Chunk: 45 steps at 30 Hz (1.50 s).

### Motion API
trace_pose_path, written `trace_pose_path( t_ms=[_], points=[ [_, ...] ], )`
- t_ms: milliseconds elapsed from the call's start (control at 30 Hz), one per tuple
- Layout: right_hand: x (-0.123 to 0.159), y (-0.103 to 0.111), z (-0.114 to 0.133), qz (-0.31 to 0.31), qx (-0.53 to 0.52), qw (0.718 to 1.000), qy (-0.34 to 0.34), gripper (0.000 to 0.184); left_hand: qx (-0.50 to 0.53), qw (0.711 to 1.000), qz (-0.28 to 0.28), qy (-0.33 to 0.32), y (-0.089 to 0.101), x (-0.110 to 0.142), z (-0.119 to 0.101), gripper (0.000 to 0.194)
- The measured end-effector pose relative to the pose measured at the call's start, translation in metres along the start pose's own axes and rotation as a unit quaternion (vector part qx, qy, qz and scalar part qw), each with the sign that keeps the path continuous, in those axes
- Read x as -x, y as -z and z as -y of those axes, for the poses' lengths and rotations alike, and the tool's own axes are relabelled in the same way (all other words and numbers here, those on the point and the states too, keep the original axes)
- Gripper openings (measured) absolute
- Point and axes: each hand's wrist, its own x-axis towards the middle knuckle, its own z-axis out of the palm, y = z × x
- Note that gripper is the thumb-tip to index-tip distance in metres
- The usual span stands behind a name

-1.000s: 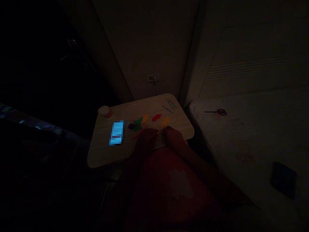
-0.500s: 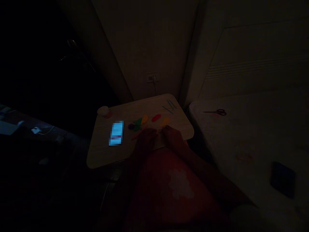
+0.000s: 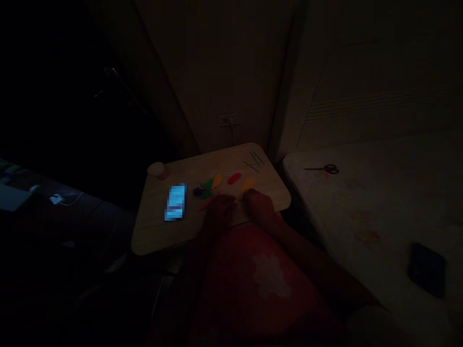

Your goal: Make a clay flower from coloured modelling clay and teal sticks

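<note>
Both hands are at the near edge of a small table [image 3: 152, 241], dim in the low light. My left hand [image 3: 221, 209] is closed, its fingertips pinched near a tiny pale orange bit too dark to name. My right hand [image 3: 258, 205] is curled close by on the right, and what its fingers hold is hidden. Just beyond them lie a yellow soft-looking piece [image 3: 248, 184] and a red oval piece [image 3: 235, 179]. To the left sit green pieces [image 3: 207, 183], another yellow piece [image 3: 217, 180], a dark blue lump [image 3: 197, 192] and a reddish strip [image 3: 204, 207].
A lit phone [image 3: 176, 202] lies on the table's left part, with a tub [image 3: 157, 170] behind it. Thin green sticks [image 3: 255, 161] are at the far right corner. Scissors [image 3: 325, 169] and a dark blue object [image 3: 427, 270] rest on the pale surface at right.
The view has shifted slightly, so the table sits a little lower. Both hands stay close together in nearly the same place; the pieces lie as before.
</note>
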Motion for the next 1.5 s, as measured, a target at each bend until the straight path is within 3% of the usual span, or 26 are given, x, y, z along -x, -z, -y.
trace_pose_path(
  t_ms=[933, 1167, 1300, 1500],
  points=[
    [-0.003, 0.001, -0.001, -0.016, 0.01, 1.0, -0.008, 0.024, 0.012, 1.0, 0.009, 0.007, 0.003, -0.002, -0.003, 0.023],
    [0.007, -0.014, -0.012, -0.086, -0.087, 0.992, -0.03, 0.025, 0.008, 0.998, -0.015, 0.066, -0.001, -0.002, -0.007, 0.022],
    [0.011, -0.023, -0.015, -0.112, -0.134, 0.984, -0.046, 0.026, -0.021, 0.997, -0.015, 0.066, -0.007, -0.007, -0.003, 0.036],
    [0.01, -0.027, -0.016, -0.123, -0.168, 0.977, -0.041, 0.026, -0.092, 0.995, 0.023, 0.037, -0.006, -0.012, -0.003, 0.013]
  ],
)
